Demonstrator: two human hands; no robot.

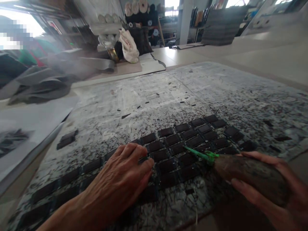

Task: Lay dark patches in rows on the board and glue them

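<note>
My right hand [267, 183] is wrapped round a stained brown glue bottle [250, 176], which lies nearly level. Its thin green nozzle [198, 153] points left, with the tip over the rows of dark pieces. These small dark rectangular pieces [166, 166] are laid in slanting rows on the board, and some have shiny edges. My left hand [127, 170] rests among them with its fingers curled and the thumb close to the index finger. Whatever may be between those fingertips is hidden.
Under the pieces is a whitish board [149, 86] covered with dark scraps and smears. Folded grey cloth [45, 83] lies at the left. A white cloth bag [129, 46] stands behind the board, and a grey stack [220, 27] sits at the back right. A blurred person [14, 61] is at far left.
</note>
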